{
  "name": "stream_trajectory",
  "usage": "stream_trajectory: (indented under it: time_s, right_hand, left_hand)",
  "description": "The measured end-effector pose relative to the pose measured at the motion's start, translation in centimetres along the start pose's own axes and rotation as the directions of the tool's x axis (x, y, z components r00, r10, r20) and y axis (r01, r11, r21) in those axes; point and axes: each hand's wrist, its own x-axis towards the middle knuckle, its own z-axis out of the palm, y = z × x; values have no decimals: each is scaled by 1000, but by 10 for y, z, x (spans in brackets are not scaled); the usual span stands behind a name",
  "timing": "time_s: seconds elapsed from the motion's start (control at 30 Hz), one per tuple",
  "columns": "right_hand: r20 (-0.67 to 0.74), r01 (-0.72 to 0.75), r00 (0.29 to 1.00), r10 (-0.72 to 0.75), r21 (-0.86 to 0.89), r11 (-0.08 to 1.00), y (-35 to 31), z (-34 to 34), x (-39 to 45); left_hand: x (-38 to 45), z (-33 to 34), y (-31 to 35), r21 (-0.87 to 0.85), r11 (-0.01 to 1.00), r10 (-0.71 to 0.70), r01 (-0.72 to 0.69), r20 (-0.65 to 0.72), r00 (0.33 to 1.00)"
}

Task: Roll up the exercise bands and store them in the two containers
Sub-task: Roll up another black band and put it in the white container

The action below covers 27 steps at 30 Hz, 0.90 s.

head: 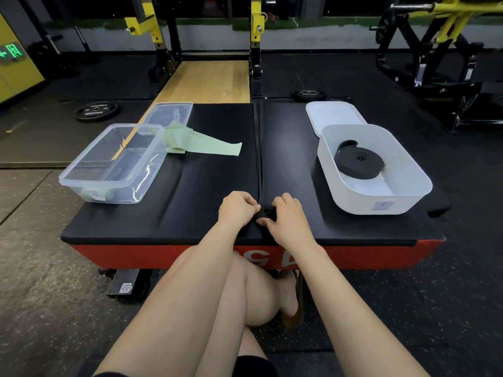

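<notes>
Pinching one small black band [265, 212] between left hand [237, 210] and right hand [285, 221], both grips curled

I see a black-topped red platform [206, 170] on dark gym flooring. Two weight plates [96, 110] lie beyond it. A yellow-and-black rack [255, 44] stands behind.

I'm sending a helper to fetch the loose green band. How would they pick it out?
On the black padded platform, look to its far left part, just right of the clear plastic container. The light green band lies there unrolled and flat, while the black band sits coiled in the white container.
</notes>
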Motion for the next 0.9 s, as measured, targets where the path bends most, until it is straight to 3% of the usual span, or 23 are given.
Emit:
stream_trajectory:
  time_s: [0.43, 0.77, 0.9]
  right_hand:
    - [252, 95, 963, -93, 5, 996, 8, -25, 18]
    - [154, -94, 981, 114, -133, 987, -11, -10, 5]
    - [39, -81, 995, 88, -149, 986, -17, 0, 1]
  left_hand:
    - [1, -4, 3, 45, 997, -58, 56, 58, 997]
    - [4, 1, 3, 106, 992, -68, 63, 42, 997]
    - [4, 1, 1, 89, 995, -49, 45, 49, 998]
